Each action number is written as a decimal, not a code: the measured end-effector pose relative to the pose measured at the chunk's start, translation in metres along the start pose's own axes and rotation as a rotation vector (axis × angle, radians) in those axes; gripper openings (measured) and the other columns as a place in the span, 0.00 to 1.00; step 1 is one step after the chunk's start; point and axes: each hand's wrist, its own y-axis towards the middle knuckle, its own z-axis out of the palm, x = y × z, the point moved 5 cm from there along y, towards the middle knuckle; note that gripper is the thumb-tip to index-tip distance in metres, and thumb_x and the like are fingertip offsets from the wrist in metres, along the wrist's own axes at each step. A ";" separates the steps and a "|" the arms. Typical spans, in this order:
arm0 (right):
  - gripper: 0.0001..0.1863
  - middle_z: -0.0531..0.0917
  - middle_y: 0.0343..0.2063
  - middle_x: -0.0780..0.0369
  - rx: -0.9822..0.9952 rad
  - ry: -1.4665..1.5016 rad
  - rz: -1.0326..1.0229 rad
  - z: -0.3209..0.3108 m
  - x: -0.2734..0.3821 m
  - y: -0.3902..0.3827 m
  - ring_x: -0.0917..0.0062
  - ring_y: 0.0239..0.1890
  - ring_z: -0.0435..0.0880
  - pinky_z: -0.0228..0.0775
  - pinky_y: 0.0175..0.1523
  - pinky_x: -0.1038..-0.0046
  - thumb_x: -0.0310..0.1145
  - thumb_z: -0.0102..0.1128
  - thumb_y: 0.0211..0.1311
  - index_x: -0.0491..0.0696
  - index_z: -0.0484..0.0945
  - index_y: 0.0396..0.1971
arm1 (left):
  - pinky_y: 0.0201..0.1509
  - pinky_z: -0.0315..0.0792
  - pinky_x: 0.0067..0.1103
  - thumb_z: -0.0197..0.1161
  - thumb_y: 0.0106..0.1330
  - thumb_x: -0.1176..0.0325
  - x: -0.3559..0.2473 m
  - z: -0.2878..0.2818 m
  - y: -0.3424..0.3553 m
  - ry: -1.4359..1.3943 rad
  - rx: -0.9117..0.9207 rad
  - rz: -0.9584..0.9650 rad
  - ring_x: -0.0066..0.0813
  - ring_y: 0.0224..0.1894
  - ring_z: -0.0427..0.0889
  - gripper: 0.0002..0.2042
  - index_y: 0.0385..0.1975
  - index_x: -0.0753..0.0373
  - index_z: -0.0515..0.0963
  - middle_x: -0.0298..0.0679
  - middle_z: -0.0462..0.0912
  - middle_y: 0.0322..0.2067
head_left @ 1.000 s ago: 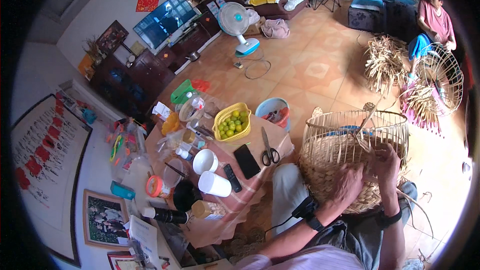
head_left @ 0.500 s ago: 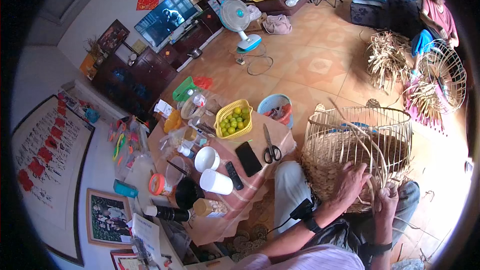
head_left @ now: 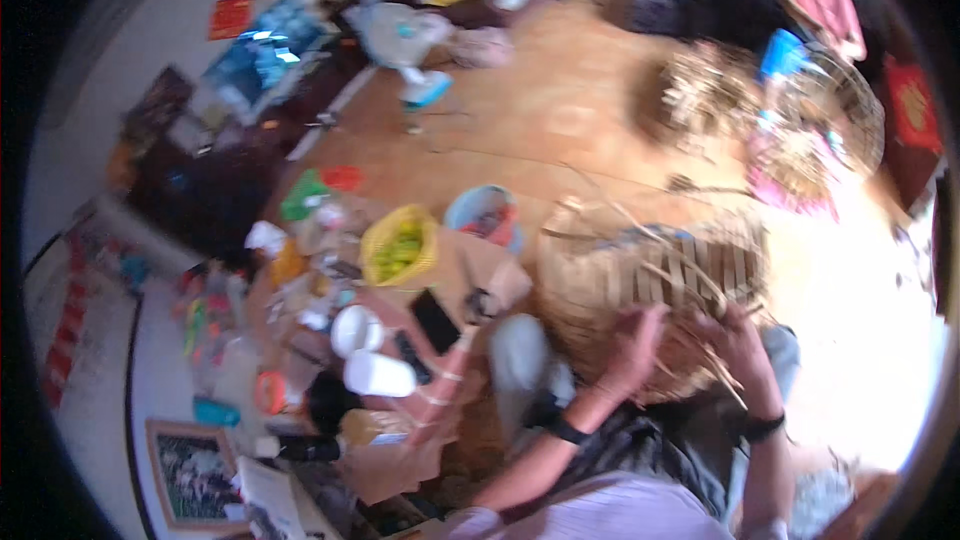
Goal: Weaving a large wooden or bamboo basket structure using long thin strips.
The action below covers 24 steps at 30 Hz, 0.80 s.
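Fingers of our left hand [head_left: 632, 352] press spread against the near wall of the woven basket [head_left: 650, 290], not clenched; whether they pinch a strip we can't tell, pic's too blurred. Fingers of the right hand [head_left: 735, 345] curl round a bundle of thin cane strips [head_left: 715, 365] that slant down past the wrist, so grasping those. Vs. half a sec ago the right hand has come up from lower on the basket's right side & now sits just beside the left, both on the near rim area; the basket has stayed on our lap, tilted w/ its open slats facing away from the fingers. We judge the weave has moved on to a fresh pass w/ the strips. Left of the fingers: low table [head_left: 480, 270] w/ yellow bowl of green fruit [head_left: 398, 248], white cup [head_left: 378, 375], dark phone [head_left: 435, 320]. Well beyond the fingers, another basket frame [head_left: 835, 115] on the floor.
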 end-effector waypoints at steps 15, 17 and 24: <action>0.21 0.81 0.23 0.69 0.183 0.619 -0.022 -0.021 -0.023 -0.012 0.87 0.21 0.74 0.61 0.26 0.83 0.46 0.52 0.82 0.44 0.85 0.40 | 0.64 0.70 0.38 0.55 0.75 0.71 -0.017 -0.038 0.020 -0.038 0.249 -0.028 0.48 0.55 0.80 0.19 0.65 0.58 0.74 0.46 0.86 0.46; 0.19 0.82 0.24 0.69 0.031 0.471 0.082 -0.017 -0.022 -0.023 0.88 0.22 0.74 0.61 0.27 0.84 0.46 0.54 0.81 0.45 0.84 0.42 | 0.61 0.72 0.37 0.57 0.75 0.70 -0.015 -0.037 0.020 -0.026 0.215 -0.002 0.47 0.52 0.81 0.18 0.63 0.58 0.76 0.46 0.86 0.44; 0.10 0.81 0.28 0.73 -0.114 0.146 0.297 0.005 -0.025 -0.028 0.92 0.26 0.72 0.59 0.29 0.85 0.40 0.64 0.75 0.49 0.85 0.39 | 0.53 0.77 0.37 0.59 0.74 0.68 -0.013 -0.036 0.013 0.033 0.146 -0.017 0.46 0.46 0.84 0.17 0.61 0.57 0.77 0.45 0.86 0.39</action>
